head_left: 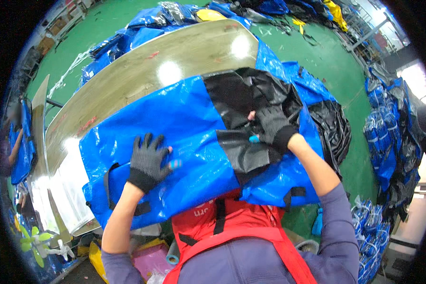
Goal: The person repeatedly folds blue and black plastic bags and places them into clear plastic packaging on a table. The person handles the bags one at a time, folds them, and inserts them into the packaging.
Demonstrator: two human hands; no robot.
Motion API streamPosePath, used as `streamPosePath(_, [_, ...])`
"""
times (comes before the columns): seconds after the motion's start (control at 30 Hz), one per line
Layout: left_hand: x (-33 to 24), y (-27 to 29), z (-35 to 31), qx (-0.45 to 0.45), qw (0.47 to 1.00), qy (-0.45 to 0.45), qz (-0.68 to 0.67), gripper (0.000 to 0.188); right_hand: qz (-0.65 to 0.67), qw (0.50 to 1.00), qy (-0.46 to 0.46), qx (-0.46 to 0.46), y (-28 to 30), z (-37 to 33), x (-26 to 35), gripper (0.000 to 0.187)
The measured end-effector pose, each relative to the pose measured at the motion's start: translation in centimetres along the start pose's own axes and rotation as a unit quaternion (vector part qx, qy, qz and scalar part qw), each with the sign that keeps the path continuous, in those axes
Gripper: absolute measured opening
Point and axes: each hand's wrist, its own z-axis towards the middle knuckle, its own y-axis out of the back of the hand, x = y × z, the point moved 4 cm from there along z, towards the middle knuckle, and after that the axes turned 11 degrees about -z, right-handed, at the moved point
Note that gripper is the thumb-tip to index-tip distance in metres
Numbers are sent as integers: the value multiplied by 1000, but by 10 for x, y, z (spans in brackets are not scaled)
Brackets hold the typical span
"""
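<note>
A large blue and black woven-plastic bag (184, 123), glossy and creased, lies over the table in front of me. My left hand (150, 161), in a dark grey knit glove, rests flat on its blue part with fingers spread. There is a blue wrap near the thumb. My right hand (272, 125), gloved alike with a bare fingertip and a blue-tipped thumb, is on the wrinkled black panel. Its fingers are bent around a fold there; the exact grip is partly hidden. Black straps (110, 184) show along the bag's near left side.
The curved, pale table (142, 66) extends beyond the bag. Piled blue and black bags (128, 38) lie behind it on the green floor (317, 45). Tied bundles (381, 132) stand at the right. A small green-bladed fan (35, 241) is at the lower left.
</note>
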Motion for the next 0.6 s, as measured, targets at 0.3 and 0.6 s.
streamPosePath(0.3, [-35,-53,95,-51,974,-218,-42,50,-48,955,90,-277,8,-84,81,49])
streamPosePath(0.6, [-38,-60,113,92,928,-287,-218,53,-39,984,169,33,84,88,24,30])
